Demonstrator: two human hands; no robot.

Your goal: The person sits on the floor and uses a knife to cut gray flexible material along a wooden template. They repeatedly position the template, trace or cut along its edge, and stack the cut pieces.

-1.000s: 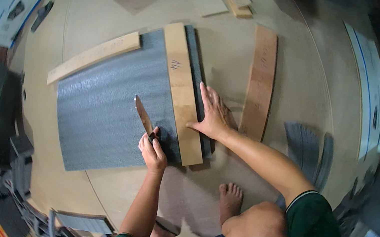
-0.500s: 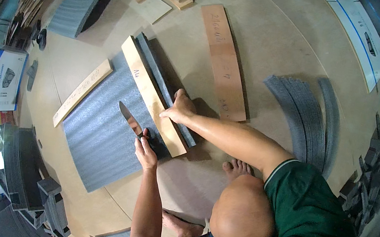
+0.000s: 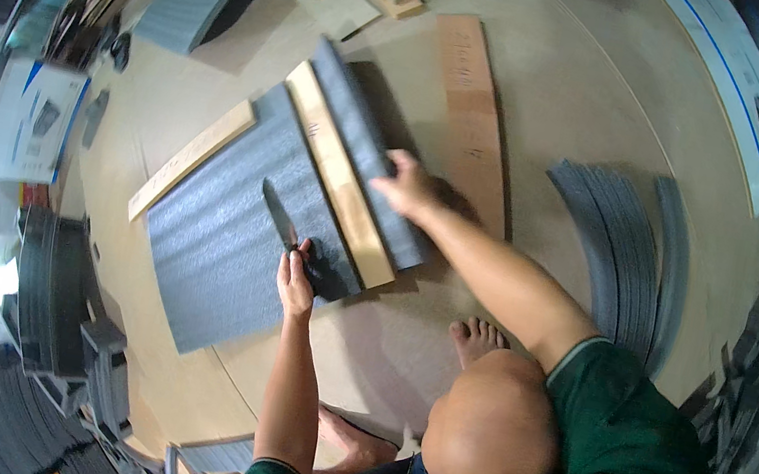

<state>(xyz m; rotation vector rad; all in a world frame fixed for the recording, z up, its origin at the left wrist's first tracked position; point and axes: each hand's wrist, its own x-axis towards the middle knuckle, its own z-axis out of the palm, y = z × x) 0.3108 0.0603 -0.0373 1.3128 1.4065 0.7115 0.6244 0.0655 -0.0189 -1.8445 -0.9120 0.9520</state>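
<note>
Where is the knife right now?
In the head view, the knife is left of centre, in the left-hand grip, with its blade over the gray foam sheet and to the left of the long pale board.

The large foam sheet (image 3: 227, 210) is showing a blue-grey colour with soft paler bands, and the narrow foam piece (image 3: 355, 116) is having a similar blue-grey. Between them, the wooden plank (image 3: 340, 174) is looking pale yellow, with dark pen marks. The knife (image 3: 278, 214) is appearing dark grey. The separate board (image 3: 474, 106) is showing reddish brown, while the curved foam strips (image 3: 605, 252) are displaying grey with fine lengthwise lines. The shirt (image 3: 626, 453) is looking dark green, a pale line edging its sleeve. The floor (image 3: 568, 88) is appearing beige.
</note>
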